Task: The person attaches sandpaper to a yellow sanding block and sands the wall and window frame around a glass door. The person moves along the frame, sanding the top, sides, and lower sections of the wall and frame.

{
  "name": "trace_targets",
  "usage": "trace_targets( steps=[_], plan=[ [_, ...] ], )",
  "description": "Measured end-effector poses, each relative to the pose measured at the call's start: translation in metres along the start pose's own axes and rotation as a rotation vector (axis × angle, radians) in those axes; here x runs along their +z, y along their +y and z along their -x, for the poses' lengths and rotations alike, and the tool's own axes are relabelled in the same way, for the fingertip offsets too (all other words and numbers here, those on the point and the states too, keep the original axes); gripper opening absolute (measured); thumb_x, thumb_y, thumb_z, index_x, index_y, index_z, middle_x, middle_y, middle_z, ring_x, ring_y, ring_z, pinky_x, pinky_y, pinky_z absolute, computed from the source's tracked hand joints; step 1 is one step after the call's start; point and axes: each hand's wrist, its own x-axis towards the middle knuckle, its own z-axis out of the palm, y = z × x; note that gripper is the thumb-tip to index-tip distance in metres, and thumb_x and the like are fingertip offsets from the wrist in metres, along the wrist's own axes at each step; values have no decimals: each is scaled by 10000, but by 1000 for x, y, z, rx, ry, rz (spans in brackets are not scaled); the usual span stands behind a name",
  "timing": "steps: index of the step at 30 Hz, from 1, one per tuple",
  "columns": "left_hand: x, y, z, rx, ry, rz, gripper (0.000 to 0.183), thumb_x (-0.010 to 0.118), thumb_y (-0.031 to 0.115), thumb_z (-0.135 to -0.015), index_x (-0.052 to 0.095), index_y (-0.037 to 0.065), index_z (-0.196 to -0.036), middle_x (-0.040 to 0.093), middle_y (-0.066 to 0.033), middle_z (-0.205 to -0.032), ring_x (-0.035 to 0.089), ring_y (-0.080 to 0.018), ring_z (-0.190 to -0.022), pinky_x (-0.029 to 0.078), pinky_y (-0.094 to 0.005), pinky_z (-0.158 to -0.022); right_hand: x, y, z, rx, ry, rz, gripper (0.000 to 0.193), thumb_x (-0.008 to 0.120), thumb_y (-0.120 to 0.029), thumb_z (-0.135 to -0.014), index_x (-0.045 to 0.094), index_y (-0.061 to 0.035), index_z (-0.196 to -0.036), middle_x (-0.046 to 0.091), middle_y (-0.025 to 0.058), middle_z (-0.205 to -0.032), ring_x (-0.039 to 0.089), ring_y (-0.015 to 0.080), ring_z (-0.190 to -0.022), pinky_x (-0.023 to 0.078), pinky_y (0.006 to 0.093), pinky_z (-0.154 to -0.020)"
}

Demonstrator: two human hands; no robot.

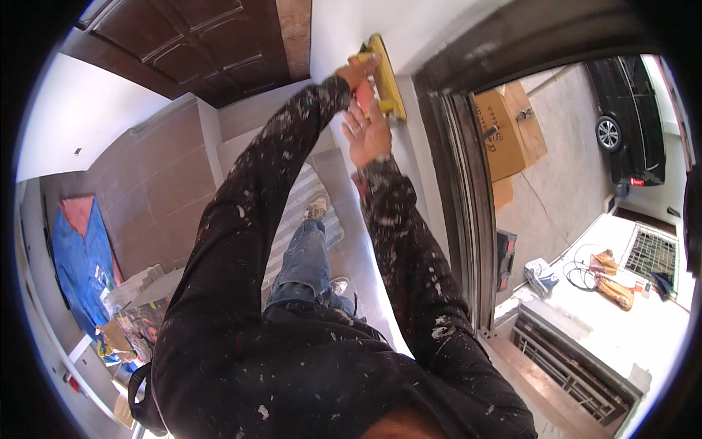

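Note:
A long yellow hand sander [389,84] with an orange-red handle lies flat against the white wall [344,29] beside the dark door frame. My left hand [358,71] is closed around the upper part of the tool. Just below it, my right hand [369,137] has its fingers stretched up and apart, close to the tool's lower end. Whether those fingertips touch the handle I cannot tell. Both arms are raised in black sleeves spattered with pale paint.
A brown panelled door [197,44] stands at upper left. Left, a blue tarp [79,256] lies near stacked cardboard and papers. Under my feet is a striped sheet [296,212]. Through the dark-framed opening at right are flattened cardboard [512,146], a black car [629,124] and a cable [578,271].

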Motion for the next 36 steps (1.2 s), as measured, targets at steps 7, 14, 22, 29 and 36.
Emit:
trace_targets(
  steps=[7,14,22,29,36],
  plan=[
    [184,-211,257,495,-842,-874,881,759,286,-664,377,167,-1449,453,-190,-1280,489,-351,-1120,433,-456,-891,-182,41,339,9,269,-52,437,539,-358,-962,479,-70,-1286,530,120,-1189,488,260,-1141,371,450,-1033],
    [308,-315,448,-333,-1127,6,846,756,375,-713,374,116,-1422,446,-135,-1390,494,-277,-1209,437,-391,-973,-271,44,560,90,550,-36,418,556,-373,-946,556,-85,-1248,602,89,-1153,540,254,-1131,385,473,-1038],
    [119,-184,164,503,-260,-752,285,616,196,-825,575,74,-1079,641,-161,-995,648,-319,-889,506,-418,-762,-116,22,240,69,145,192,644,523,-465,-958,347,-81,-1444,445,132,-1360,402,264,-1288,300,430,-1102],
    [2,8,15,25,78,82,413,396,328,-995,501,66,-1297,652,-188,-956,663,-295,-839,537,-394,-752,16,-5,24,27,40,-58,672,540,-472,-947,273,-173,-1488,406,160,-1440,411,320,-1291,274,447,-1103],
    [133,-174,156,337,-286,-836,568,545,219,-835,435,99,-1380,597,-158,-1125,651,-270,-925,539,-376,-815,-127,29,241,16,192,-40,435,533,-362,-953,467,-75,-1274,491,133,-1224,470,274,-1174,375,451,-1035]
  ],
)
